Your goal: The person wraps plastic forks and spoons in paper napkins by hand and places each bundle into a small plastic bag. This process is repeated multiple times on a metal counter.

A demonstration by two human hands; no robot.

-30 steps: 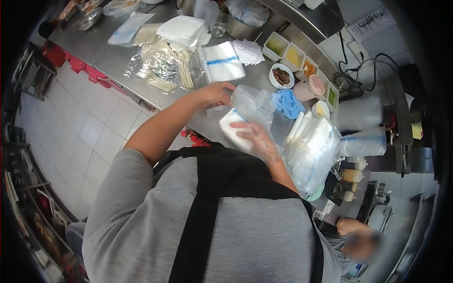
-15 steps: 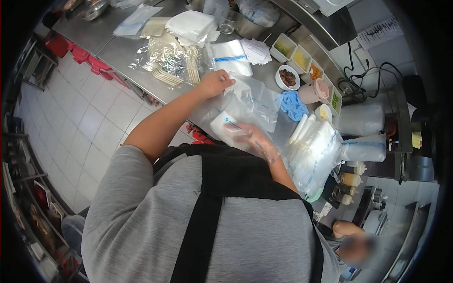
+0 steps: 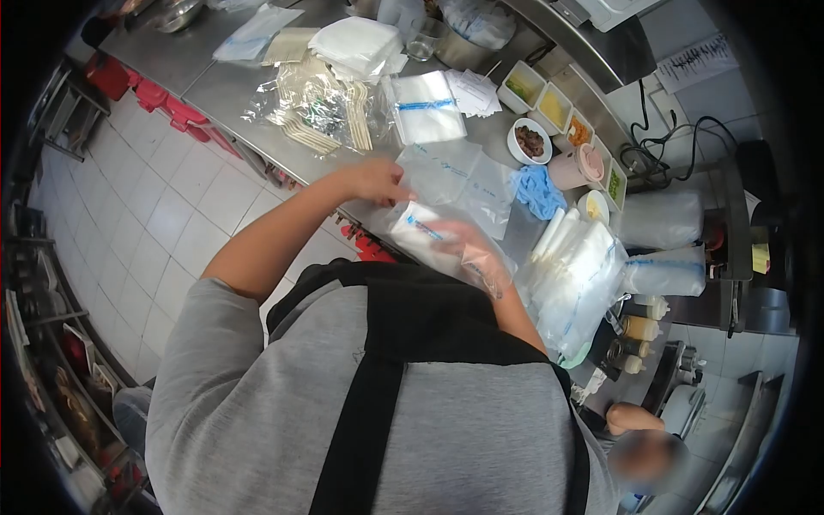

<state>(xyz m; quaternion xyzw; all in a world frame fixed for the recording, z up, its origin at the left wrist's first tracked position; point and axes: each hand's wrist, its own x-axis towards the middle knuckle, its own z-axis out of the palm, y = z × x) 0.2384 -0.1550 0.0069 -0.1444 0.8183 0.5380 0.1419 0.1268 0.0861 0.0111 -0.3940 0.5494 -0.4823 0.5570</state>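
Note:
My left hand [image 3: 379,182] is closed, its fingertips pinching the near edge of a clear plastic bag [image 3: 403,225] with blue print. That bag covers my right hand [image 3: 468,242], which shows through the film with its fingers against a white folded bundle [image 3: 419,218]. Whether the bundle is napkins I cannot make out. Just beyond lie more flat clear bags [image 3: 446,172] with blue print, spread on the steel counter.
Behind the bags are wrapped wooden forks [image 3: 309,129], a stack of white bags [image 3: 429,107] and a crumpled blue glove [image 3: 541,193]. To the right stand a bowl of dark food [image 3: 530,142], several ingredient tubs [image 3: 552,110] and a bag pile [image 3: 575,275]. A person [image 3: 635,421] is at lower right.
My left hand has come down and left towards my body, drawing the plastic closer to the bundle. The flat bags behind now show more fully. My right hand has hardly moved.

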